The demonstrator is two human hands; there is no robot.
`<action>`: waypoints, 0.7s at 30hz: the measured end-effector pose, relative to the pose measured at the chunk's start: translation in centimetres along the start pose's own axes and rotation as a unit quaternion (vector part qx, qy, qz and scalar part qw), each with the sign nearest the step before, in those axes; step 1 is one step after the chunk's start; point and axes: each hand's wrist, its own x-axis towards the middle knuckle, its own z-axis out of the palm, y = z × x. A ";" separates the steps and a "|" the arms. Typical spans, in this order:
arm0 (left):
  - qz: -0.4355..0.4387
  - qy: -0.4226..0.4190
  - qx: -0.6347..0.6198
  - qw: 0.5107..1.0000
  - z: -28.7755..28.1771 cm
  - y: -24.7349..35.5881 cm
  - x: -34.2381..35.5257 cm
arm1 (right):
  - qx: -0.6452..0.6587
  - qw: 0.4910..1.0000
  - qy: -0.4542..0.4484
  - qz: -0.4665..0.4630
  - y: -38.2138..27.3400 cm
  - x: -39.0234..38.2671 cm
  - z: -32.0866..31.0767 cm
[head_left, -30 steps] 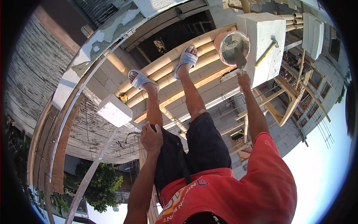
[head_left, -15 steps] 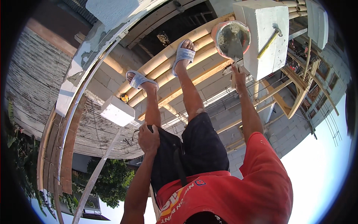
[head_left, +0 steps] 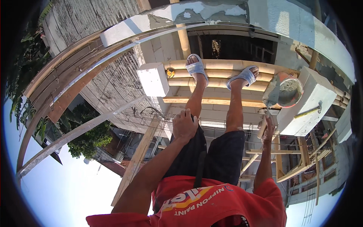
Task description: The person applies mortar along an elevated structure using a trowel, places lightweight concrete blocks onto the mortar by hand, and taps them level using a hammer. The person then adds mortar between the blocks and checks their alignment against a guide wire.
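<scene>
My right hand (head_left: 268, 126) grips the handle of a trowel (head_left: 273, 95), whose grey, mortar-smeared blade is beside the left rim of a reddish bucket (head_left: 290, 103). Wet grey mortar (head_left: 290, 87) lies in the bucket. My left hand (head_left: 185, 125) rests on my left knee, fingers laid over the dark shorts, holding nothing. Just right of the bucket stands a large white block (head_left: 293, 123) with a yellow-handled hammer (head_left: 308, 112) lying on it.
My sandalled feet stand on several bamboo poles (head_left: 219, 73) laid side by side. A smaller white block (head_left: 153, 81) and a yellow-black tape measure (head_left: 170, 72) sit at their left end. Ahead runs a partly mortared wall top (head_left: 204, 13). A slanting timber (head_left: 87, 134) crosses at left.
The view has swung, shifting the scene. The trowel blade, earlier inside the bucket, is now at its left rim. My left hand stays on the knee.
</scene>
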 end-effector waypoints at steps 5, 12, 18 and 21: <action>-0.012 0.029 -0.046 0.998 0.8 -3.0 -0.9 | -0.158 0.958 -0.216 -0.106 -6.8 2.1 16.1; -0.025 0.047 -0.114 0.992 1.4 -4.2 -1.2 | -0.287 0.827 -0.298 -0.382 -13.2 6.3 41.5; -0.032 0.044 -0.157 0.986 1.9 -4.7 -1.4 | -0.426 0.591 -0.143 -0.670 -14.0 8.6 56.2; -0.036 0.051 -0.186 0.981 2.0 -5.2 -1.5 | -0.530 0.562 -0.133 -0.621 -14.0 7.4 59.4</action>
